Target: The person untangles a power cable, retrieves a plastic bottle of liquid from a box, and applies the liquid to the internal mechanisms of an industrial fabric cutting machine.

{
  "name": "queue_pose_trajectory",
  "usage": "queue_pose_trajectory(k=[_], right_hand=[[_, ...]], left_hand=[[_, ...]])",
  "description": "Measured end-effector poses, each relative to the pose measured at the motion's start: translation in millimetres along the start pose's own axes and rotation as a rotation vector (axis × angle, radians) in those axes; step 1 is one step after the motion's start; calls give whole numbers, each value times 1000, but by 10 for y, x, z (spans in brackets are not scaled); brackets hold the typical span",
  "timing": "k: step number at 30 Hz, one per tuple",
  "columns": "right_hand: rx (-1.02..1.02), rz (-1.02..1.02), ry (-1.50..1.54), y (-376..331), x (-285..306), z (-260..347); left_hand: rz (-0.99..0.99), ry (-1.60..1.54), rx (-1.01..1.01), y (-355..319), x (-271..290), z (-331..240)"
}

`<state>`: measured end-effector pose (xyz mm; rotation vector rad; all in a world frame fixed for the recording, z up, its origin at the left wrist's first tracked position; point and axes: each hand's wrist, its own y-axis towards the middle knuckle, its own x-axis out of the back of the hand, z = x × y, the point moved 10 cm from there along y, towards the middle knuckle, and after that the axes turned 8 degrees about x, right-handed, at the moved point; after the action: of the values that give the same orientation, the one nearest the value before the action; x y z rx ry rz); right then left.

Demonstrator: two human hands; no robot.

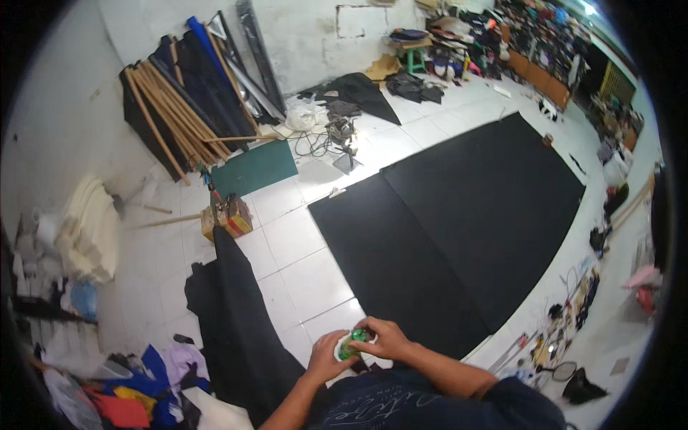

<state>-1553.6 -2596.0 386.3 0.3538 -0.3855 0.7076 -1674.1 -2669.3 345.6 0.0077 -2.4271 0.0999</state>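
Both my hands meet close to my chest, low in the view. My left hand [326, 356] cups a small round white and green object [350, 345] from the left side. My right hand [383, 338] closes over its top and right side with the fingers curled on it. Most of the object is hidden by my fingers. Below the hands is my dark shirt. Beyond them lie two large black sheets [459, 229] spread flat on the white tiled floor [294, 251].
A black cloth [236, 315] trails over the floor at my left. Wooden poles and dark rolls [179, 107] lean against the back wall beside a green board [254, 168]. A small cardboard box [228, 217], coloured fabric scraps [136, 394] and tools [552, 344] lie around.
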Motion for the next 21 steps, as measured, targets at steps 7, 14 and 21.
queue_pose_trajectory(k=[7,14,21], right_hand=[[-50,135,235,1147,-328,-204],[-145,396,196,2068,-738,-1177],[181,365,182,3567,-631,-1249]], left_hand=[[-325,-87,188,619,659,863],[-394,-113,380,1365,1206,1687],[-284,-87,278,2867,1933,1401]])
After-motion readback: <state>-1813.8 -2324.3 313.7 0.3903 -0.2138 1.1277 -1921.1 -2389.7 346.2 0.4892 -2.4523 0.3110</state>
